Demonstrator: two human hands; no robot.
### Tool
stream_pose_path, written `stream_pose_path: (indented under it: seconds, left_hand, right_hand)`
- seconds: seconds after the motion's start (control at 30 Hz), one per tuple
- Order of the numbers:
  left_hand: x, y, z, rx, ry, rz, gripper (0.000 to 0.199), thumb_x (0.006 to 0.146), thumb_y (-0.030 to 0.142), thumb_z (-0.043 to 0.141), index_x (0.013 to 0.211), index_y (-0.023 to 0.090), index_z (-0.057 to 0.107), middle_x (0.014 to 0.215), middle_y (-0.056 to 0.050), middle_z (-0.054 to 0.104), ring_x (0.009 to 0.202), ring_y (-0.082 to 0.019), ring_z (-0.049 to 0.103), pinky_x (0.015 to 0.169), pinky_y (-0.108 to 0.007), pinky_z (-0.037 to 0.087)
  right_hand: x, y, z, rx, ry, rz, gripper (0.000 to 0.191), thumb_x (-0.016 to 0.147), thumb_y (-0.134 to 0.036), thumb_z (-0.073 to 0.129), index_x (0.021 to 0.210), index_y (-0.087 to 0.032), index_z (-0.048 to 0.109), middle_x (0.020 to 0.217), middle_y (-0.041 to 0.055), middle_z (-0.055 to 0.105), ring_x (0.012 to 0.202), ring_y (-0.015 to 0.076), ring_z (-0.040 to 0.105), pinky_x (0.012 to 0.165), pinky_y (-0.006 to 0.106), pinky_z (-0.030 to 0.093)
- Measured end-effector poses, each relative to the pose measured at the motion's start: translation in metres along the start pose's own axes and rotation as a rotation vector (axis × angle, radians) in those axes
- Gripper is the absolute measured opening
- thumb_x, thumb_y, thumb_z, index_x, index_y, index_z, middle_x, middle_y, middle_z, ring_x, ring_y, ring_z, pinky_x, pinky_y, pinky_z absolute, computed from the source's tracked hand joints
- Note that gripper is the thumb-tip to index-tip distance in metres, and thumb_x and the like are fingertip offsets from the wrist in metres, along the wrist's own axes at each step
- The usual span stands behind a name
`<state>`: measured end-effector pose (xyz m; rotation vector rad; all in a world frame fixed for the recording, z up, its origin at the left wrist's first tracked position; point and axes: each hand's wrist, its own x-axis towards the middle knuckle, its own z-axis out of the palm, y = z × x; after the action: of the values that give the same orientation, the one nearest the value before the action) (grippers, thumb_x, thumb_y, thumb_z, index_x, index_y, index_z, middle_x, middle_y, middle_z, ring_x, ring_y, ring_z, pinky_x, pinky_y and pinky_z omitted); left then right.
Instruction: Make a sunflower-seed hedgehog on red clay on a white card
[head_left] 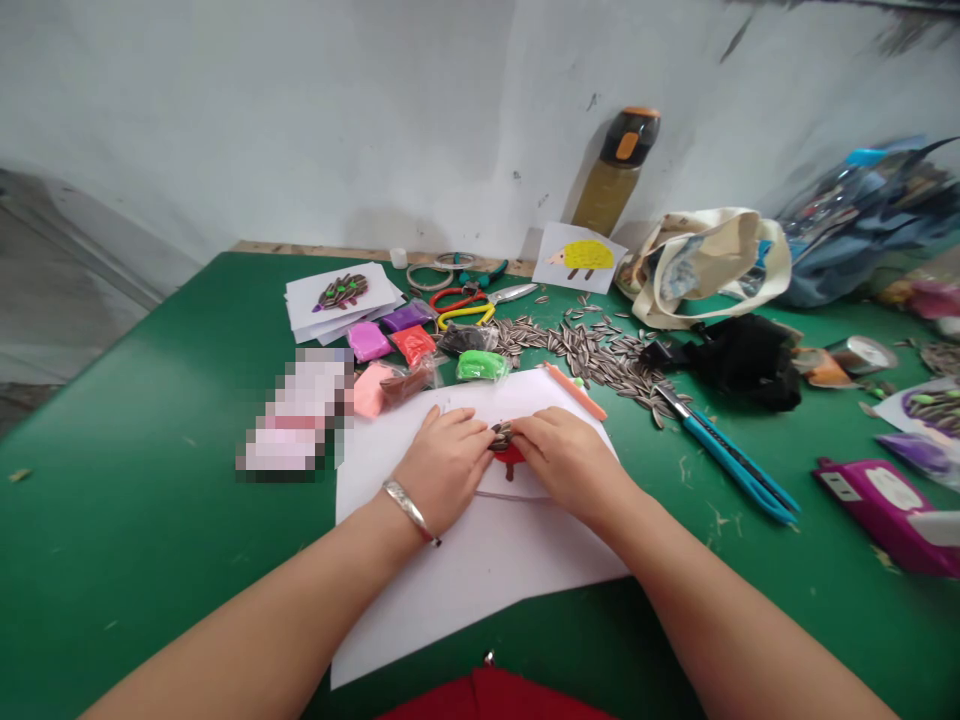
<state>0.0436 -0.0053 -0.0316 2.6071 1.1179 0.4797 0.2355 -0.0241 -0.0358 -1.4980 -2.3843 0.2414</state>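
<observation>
White paper (435, 600) lies on the green table. Near its top is a red clay shape (511, 454) with a brown stem-like piece below and striped seeds (501, 436) on its upper part. My left hand (444, 465), with a silver bracelet on the wrist, touches the seeds from the left, its fingers close together. From the right my right hand (566, 462) pinches at the seeds, thumb and fingers together. My fingertips partly cover the red shape, so which seeds are gripped is hard to see. An orange clay stick (576, 392) lies past my right hand.
Bagged clay (481, 366), scissors (466, 312) and a seed pile (592, 350) lie beyond the paper. A blue cutter (739, 465) and magenta tool (889, 510) are at right. A bottle (615, 175) and cloth bag (712, 265) stand behind. A blurred-out object (296, 410) is at left.
</observation>
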Motion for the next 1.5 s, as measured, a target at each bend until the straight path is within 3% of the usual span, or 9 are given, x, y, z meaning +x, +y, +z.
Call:
stream_pose_path:
  seconds: [0.7, 1.03, 1.5]
  left_hand:
    - [0.0, 0.0, 0.005, 0.055, 0.022, 0.003, 0.021, 0.091, 0.014, 0.047, 0.1, 0.018, 0.066, 0.1, -0.006, 0.071, 0.112, -0.027, 0.057, 0.1, -0.056, 0.035]
    - [-0.002, -0.001, 0.007, 0.059, 0.069, 0.023, 0.022, 0.091, 0.013, 0.046, 0.099, 0.017, 0.066, 0.102, -0.008, 0.07, 0.109, -0.027, 0.057, 0.098, -0.055, 0.037]
    - [-0.001, 0.0, 0.006, 0.072, 0.041, 0.025, 0.02, 0.089, 0.011, 0.048, 0.097, 0.018, 0.065, 0.101, -0.006, 0.071, 0.11, -0.028, 0.057, 0.098, -0.055, 0.036]
  right_hand:
    - [0.003, -0.009, 0.003, -0.013, 0.027, -0.018, 0.019, 0.089, -0.011, 0.045, 0.079, -0.015, 0.061, 0.074, 0.0055, 0.06, 0.076, 0.018, 0.05, 0.07, 0.029, 0.034]
    - [0.001, -0.003, -0.01, -0.021, 0.006, 0.122, 0.027, 0.092, -0.02, 0.044, 0.074, -0.016, 0.063, 0.074, 0.0054, 0.059, 0.076, 0.0164, 0.053, 0.068, 0.028, 0.035]
    - [0.003, -0.005, -0.003, -0.068, -0.001, 0.083, 0.026, 0.09, -0.016, 0.044, 0.072, -0.016, 0.061, 0.068, 0.0038, 0.058, 0.069, 0.0148, 0.05, 0.062, 0.027, 0.029]
